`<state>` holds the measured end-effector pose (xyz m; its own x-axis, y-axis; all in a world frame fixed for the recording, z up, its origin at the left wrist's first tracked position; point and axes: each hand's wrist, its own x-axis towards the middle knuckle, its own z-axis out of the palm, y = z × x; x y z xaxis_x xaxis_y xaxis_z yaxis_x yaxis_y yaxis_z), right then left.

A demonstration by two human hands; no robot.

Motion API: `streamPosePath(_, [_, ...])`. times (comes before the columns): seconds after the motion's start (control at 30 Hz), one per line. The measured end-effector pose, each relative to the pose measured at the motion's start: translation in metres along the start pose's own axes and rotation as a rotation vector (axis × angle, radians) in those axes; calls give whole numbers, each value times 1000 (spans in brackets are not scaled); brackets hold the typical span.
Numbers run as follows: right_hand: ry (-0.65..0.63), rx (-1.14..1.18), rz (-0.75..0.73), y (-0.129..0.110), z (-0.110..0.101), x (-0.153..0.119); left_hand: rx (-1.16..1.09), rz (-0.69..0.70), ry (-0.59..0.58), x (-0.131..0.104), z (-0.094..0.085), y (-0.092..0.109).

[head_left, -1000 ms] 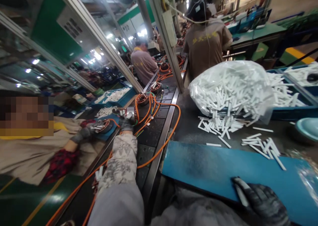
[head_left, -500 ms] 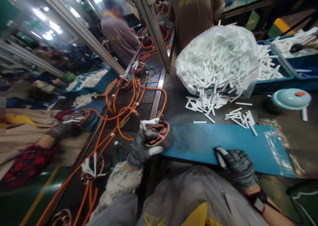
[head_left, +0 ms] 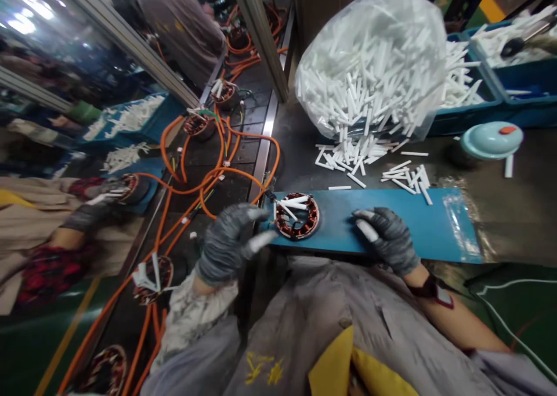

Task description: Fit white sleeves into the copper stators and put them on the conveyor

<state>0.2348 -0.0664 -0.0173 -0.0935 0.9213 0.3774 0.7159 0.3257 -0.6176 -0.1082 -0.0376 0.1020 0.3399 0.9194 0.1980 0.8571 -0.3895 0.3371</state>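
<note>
A motor stator (head_left: 314,217) with copper windings lies on the blue mat (head_left: 337,233), white tubes resting across its left part. To its left is my left hand (head_left: 224,242) in a grey glove with pale fingertips. Its thumb and fingers are spread toward the stator, with nothing between them. My right hand (head_left: 389,239), gloved likewise, rests over the mat to the right, apart from the stator. Its fingers are loosely bent, thumb and forefinger slightly apart, and no object shows in them. An orange cable (head_left: 275,166) runs near the stator's left side.
A clear bag (head_left: 374,65) of white tubes spills onto the bench, with loose tubes (head_left: 413,181) behind the mat. Blue bins (head_left: 483,114) and a light-blue lidded container (head_left: 491,140) stand right. Left, a conveyor carries stators (head_left: 156,277) and cables; a co-worker's gloved hand (head_left: 93,210) holds another stator.
The stator, formerly tilted in my left hand, now lies on the mat, released. My left hand has drawn away leftward and spread. The view has shifted, so the bench appears higher.
</note>
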Motion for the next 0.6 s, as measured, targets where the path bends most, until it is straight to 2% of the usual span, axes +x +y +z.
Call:
streamPosePath(0.07, [-46, 192, 32, -14, 7, 30, -33, -89, 35, 15, -5, -4])
streamPosePath(0.2, [-280, 542, -65, -37, 33, 82, -91, -26, -236, 59, 24, -7])
streamPosePath(0.3, [-372, 573, -161, -44, 49, 99, -36, 1, -395, 84, 42, -5])
streamPosePath(0.4, [-310, 421, -112, -45, 55, 98, -69, 6, -511, 98, 38, 6])
streamPosePath(0.53, [-99, 268, 101, -45, 48, 84, -8, 102, -705, 114, 29, 33])
streamPosePath(0.6, [-15, 228, 176, -42, 38, 74, 78, 131, -701, 120, 29, 49])
